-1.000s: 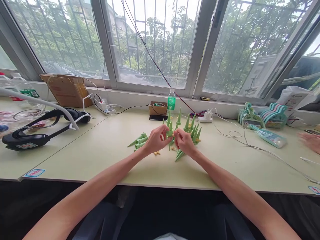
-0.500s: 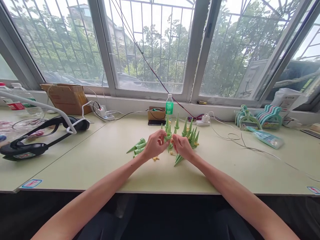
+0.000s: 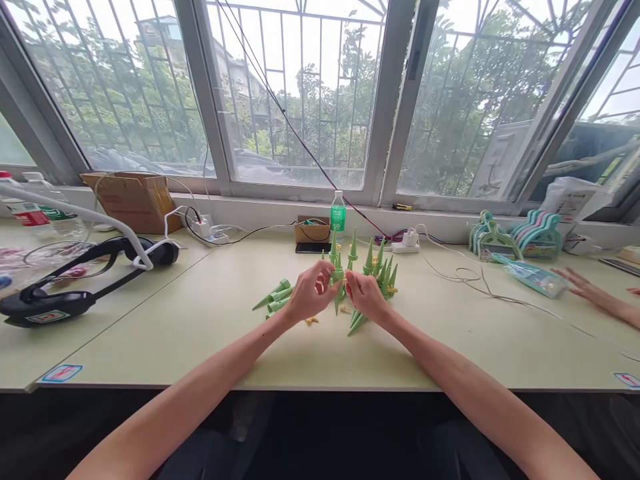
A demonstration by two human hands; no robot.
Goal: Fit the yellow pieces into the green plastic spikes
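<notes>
My left hand (image 3: 311,291) has its thumb and fingers closed around a green plastic watering spike (image 3: 338,275), wide collar up and tip down. Close by on the right, my right hand (image 3: 367,295) is pinched at the spike's side on a small yellow piece, mostly hidden by the fingertips. Several finished-looking green spikes (image 3: 385,272) stand point up behind my right hand, some with yellow bits at the base. More loose spikes (image 3: 278,295) lie left of my left hand. Small yellow pieces (image 3: 312,321) rest on the table below.
A green-labelled bottle (image 3: 338,212) and a small open box (image 3: 313,231) stand behind the spikes. At left lies a black headset (image 3: 50,300). Cables, small hangers (image 3: 537,233) and a bagged item (image 3: 535,277) are at right. Another person's hand (image 3: 590,290) reaches in there.
Another person's hand has come in at the right edge, near the bagged item. The held spike's collar has tipped more upright; my hands stay almost in place.
</notes>
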